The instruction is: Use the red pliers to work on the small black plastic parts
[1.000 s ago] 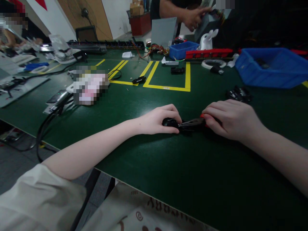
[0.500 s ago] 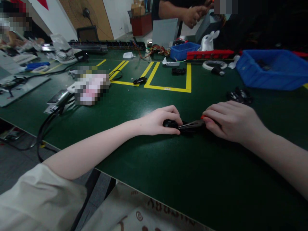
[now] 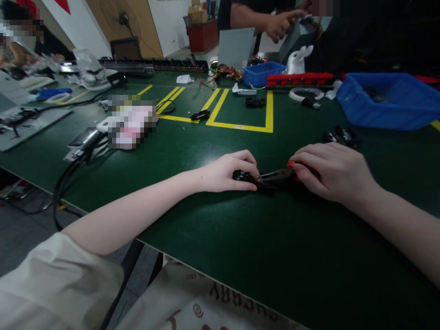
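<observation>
My left hand (image 3: 228,172) rests on the green table (image 3: 240,247) with its fingers curled over a small black part (image 3: 241,175), pinning it down. My right hand (image 3: 332,169) is closed round the red handles of a pair of pliers (image 3: 277,174). The pliers' dark jaws point left and meet the black part between my two hands.
A heap of black parts (image 3: 340,135) lies just behind my right hand. A large blue bin (image 3: 388,103) stands at the right, a smaller blue bin (image 3: 263,72) further back. Yellow tape boxes (image 3: 240,126) mark the table. Cables (image 3: 68,176) hang off the left edge. Another person's hand (image 3: 280,23) works at the back.
My hands have stayed in place; the pliers' jaws have shifted slightly against the black part. The other person's hand at the back has moved.
</observation>
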`<state>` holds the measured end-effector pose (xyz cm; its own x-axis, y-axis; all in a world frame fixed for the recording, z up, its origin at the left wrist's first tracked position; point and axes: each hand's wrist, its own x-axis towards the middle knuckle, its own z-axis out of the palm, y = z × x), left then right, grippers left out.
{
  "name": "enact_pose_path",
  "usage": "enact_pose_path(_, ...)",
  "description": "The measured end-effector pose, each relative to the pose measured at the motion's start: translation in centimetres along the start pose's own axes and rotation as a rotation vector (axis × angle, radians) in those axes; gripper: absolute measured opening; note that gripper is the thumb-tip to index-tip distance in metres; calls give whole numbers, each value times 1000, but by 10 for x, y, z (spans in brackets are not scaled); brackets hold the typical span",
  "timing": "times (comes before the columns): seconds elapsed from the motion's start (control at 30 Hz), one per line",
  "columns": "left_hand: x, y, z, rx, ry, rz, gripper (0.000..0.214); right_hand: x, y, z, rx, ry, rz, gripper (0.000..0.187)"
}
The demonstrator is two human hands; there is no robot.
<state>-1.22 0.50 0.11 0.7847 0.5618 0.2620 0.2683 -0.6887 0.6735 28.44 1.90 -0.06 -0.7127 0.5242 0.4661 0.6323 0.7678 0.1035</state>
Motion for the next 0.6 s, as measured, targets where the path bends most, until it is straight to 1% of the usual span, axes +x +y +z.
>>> enact_pose_path(0.27,-3,-1,2,58,43,83,10,-1,1,0,-43,18,-48,27)
enact_pose_path(0.43,-6,4,4,122,68,55,10,-2,1,0,-89,52,-51,29)
enact_pose_path(0.6,-6,7,5,130,79,31,8,-2,1,-1,-130,100,-96,29)
